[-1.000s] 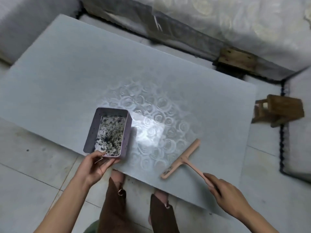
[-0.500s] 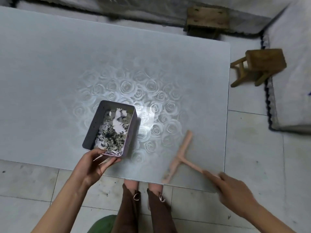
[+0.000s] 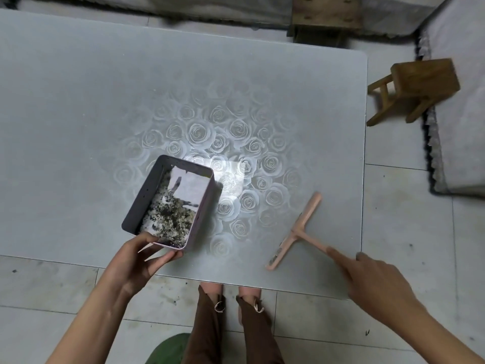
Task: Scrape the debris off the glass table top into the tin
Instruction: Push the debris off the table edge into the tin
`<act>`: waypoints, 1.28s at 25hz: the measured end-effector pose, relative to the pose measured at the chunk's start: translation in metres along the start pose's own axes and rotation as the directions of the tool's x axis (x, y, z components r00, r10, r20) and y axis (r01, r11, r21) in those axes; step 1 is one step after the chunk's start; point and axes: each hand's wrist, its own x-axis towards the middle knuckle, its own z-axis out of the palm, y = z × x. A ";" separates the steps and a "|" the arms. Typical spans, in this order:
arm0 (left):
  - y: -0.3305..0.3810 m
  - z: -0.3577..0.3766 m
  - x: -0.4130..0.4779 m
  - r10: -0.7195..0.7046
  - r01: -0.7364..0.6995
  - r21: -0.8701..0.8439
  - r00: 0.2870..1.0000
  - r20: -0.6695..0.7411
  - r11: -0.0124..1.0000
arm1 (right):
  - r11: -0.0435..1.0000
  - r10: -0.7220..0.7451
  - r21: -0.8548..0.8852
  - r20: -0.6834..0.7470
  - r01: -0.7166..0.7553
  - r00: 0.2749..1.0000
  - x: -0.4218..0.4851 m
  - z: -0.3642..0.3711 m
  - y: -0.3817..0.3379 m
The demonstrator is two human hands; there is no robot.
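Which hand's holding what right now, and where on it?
Left hand grips the tin by its near short end. Right hand holds nothing: straight fingers just reach the handle tip of the pink scraper.

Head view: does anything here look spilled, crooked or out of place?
Nothing looks spilled or broken. The tin is held crooked to the table edge by the left hand, its debris heaped at the near end. The scraper lies askew on the glass, dirt on its blade; dark specks dot the floor.

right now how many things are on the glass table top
2: the tin near the front edge, gripped by the left hand, and the pink scraper to its right, handle end at the right hand. Nothing looks hidden.
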 end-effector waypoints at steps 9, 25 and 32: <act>-0.001 -0.028 0.003 0.008 -0.007 0.017 0.998 -0.056 1.000 | 0.977 -0.153 0.112 -0.240 0.184 0.959 0.023 -0.022 -0.055; 0.036 -0.160 0.009 0.065 -0.079 -0.116 0.990 -0.122 0.990 | 0.960 -0.272 -0.084 -0.067 0.267 0.960 0.100 -0.067 -0.122; 0.066 -0.198 0.033 0.039 -0.074 -0.277 0.991 -0.130 0.958 | 0.913 -0.404 -0.018 -0.181 0.408 0.897 0.152 -0.117 -0.294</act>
